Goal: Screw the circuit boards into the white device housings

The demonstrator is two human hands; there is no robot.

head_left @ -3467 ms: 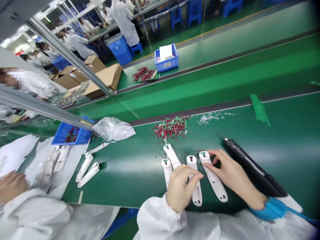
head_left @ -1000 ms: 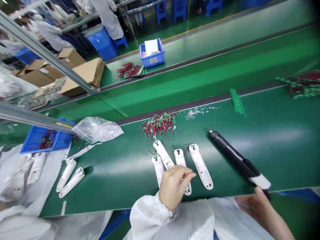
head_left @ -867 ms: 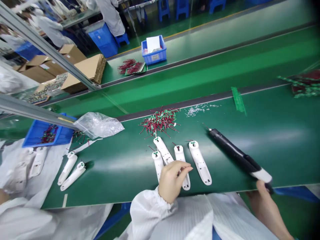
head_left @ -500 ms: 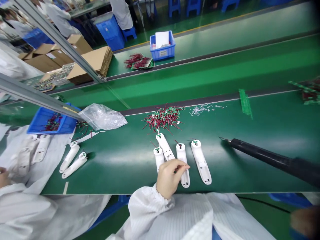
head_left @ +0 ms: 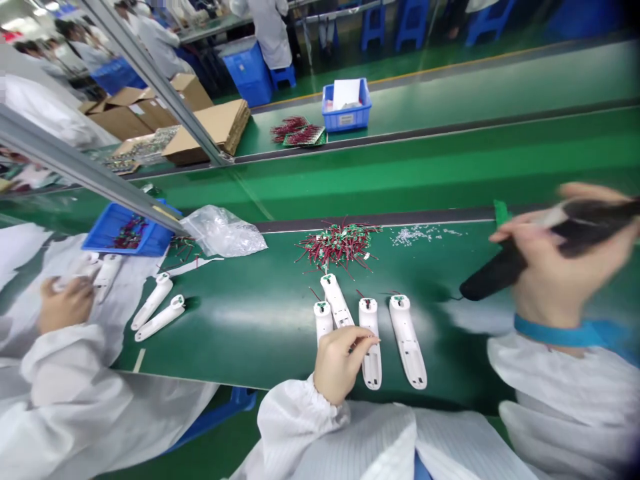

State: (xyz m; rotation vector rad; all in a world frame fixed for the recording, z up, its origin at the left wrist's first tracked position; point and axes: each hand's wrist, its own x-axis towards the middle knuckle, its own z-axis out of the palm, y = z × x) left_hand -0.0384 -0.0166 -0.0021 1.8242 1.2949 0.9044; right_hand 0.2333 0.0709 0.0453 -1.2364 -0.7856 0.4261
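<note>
My left hand (head_left: 340,363) is closed in a pinch over the lower part of a white plastic housing (head_left: 369,313); whatever its fingertips hold is too small to make out. My right hand (head_left: 560,267), blurred, is wrapped round a black electric screwdriver (head_left: 493,275) whose thin bit points left above the belt. Right of my left hand lies another white housing (head_left: 407,340) with its hollow side up. Two more, one an upright-lying housing (head_left: 335,297) and one shorter-looking housing (head_left: 323,320), are partly hidden behind my left hand. Small green boards with red wires sit in their ends.
A heap of red-wired boards (head_left: 343,243) and scattered small pale parts (head_left: 415,235) lie beyond the housings. Leftward are a plastic bag (head_left: 225,233), a blue bin (head_left: 90,230) and two housings (head_left: 160,320). A co-worker's hand (head_left: 67,303) works at far left.
My right hand has come into view and taken hold of the screwdriver. My left hand keeps its pinch. The view has shifted slightly, and the co-worker's hand now shows more fully.
</note>
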